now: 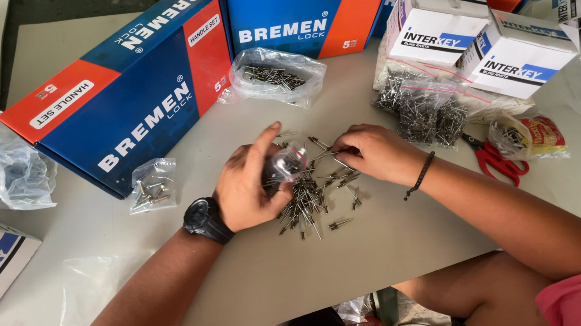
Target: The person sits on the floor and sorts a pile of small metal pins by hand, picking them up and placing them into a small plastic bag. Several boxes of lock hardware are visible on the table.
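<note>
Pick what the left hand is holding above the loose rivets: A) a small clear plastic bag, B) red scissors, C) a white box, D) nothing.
A: the left hand grips a small clear plastic bag over the pile of rivets, while the red scissors lie untouched on the table to the right.

Small clear plastic bag [283,165], crumpled, partly filled with rivets; loose pile of grey metal blind rivets [312,195], scattered flat on table.
</note>
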